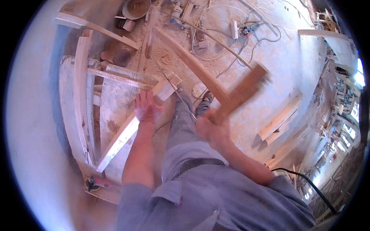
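Observation:
My left hand [148,107] is wrapped over a pale squared timber [125,133], near its upper end. That timber slants from the middle of the view down to the lower left, across a pale board. In my right hand [212,127] is the lower end of a thick brown wooden block [244,90], tilted up to the right and blurred by motion. A long brown wooden bar [189,63] runs from the block toward the far left. I cannot tell whether bar and block are one piece. My right fingers are partly smeared.
Long boards [80,84] lean at the left beside a wall. A small power tool [92,184] lies at the lower left. Far ahead are a round basin [135,8], loose cables and another tool [250,29] on the dusty floor. Squared timbers [279,119] lie at the right.

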{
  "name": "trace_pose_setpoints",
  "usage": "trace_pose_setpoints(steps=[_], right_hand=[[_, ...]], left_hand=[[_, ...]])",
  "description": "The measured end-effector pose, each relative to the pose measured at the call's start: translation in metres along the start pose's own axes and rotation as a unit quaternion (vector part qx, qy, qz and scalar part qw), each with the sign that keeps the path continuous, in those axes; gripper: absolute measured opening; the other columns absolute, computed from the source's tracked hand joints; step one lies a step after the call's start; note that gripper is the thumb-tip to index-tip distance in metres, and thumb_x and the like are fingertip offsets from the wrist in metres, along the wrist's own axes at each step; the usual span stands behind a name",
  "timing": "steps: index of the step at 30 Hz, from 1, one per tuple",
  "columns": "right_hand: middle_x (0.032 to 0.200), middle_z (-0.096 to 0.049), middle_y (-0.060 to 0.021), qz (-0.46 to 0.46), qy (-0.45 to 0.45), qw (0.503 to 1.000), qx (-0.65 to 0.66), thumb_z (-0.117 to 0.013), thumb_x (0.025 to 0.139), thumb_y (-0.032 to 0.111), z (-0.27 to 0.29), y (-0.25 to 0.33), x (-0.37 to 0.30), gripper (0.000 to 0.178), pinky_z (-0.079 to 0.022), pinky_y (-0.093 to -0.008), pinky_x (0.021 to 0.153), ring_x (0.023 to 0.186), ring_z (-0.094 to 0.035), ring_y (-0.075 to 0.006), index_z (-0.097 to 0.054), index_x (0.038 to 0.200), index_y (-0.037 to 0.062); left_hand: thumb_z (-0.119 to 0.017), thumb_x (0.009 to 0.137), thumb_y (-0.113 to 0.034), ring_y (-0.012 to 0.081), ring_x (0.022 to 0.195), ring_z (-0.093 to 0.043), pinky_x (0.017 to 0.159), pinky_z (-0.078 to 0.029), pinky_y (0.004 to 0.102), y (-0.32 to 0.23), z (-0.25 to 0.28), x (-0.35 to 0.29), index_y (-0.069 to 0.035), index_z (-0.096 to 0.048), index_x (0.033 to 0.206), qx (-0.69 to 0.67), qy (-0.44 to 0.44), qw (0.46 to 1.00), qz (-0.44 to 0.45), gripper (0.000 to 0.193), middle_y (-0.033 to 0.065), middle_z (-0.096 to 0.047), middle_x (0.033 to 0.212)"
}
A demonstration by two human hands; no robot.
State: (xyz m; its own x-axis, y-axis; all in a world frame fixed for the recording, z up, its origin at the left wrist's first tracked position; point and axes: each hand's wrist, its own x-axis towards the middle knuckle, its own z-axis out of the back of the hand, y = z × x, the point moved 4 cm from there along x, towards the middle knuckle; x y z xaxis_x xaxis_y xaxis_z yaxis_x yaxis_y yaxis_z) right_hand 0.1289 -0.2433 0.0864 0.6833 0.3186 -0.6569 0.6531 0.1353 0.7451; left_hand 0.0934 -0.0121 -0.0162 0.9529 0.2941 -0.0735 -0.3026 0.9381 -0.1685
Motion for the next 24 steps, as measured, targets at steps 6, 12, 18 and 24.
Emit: trace_pose_setpoints(steps=[6,12,18,24], right_hand=[[0.062,-0.042,0.0002,-0.127,-0.042,0.966,0.222,-0.061,0.094,0.005,0.013,-0.005,-0.022,0.026,-0.037,-0.03,0.047,0.051,-0.044,-0.0127,-0.041,0.08,0.0135],[0.063,-0.053,0.0004,-0.031,-0.015,0.974,0.226,-0.066,0.095,0.019,-0.039,0.004,0.088,0.019,-0.04,-0.0305,0.049,0.053,-0.051,-0.0123,-0.062,0.08,0.0079],[0.06,-0.046,-0.0024,-0.101,-0.015,0.995,0.014,-0.06,0.093,0.001,0.007,0.064,-0.05,0.025,-0.037,-0.0301,0.046,0.048,-0.045,-0.0154,-0.044,0.076,0.011],[0.06,-0.044,-0.0004,0.013,-0.037,0.998,0.043,-0.061,0.094,0.006,-0.008,-0.011,0.036,0.023,-0.036,-0.0295,0.046,0.049,-0.044,-0.0125,-0.045,0.078,0.0113]], left_hand=[[-0.083,0.055,-0.029,0.0322,0.096,-0.056,0.079,-0.05,0.0464,-0.002,-0.001,-0.001,-0.01,-0.059,0.099,-0.016,-0.001,1.0,0.019,0.053,0.0095,-0.054,0.096],[-0.083,0.056,-0.03,0.0321,0.096,-0.057,0.08,-0.05,0.0458,-0.001,0.003,0.003,-0.01,-0.059,0.099,-0.026,0.039,0.999,0.022,0.053,0.0091,-0.055,0.098],[-0.084,0.056,-0.031,0.0318,0.1,-0.056,0.084,-0.049,0.0462,-0.003,0.006,0.005,-0.01,-0.059,0.101,-0.026,0.036,0.998,0.033,0.055,0.0102,-0.055,0.102],[-0.083,0.057,-0.03,0.0323,0.1,-0.056,0.083,-0.049,0.0465,0.002,-0.002,-0.001,-0.01,-0.059,0.103,-0.03,0.034,0.999,0.019,0.056,0.0102,-0.055,0.102]])
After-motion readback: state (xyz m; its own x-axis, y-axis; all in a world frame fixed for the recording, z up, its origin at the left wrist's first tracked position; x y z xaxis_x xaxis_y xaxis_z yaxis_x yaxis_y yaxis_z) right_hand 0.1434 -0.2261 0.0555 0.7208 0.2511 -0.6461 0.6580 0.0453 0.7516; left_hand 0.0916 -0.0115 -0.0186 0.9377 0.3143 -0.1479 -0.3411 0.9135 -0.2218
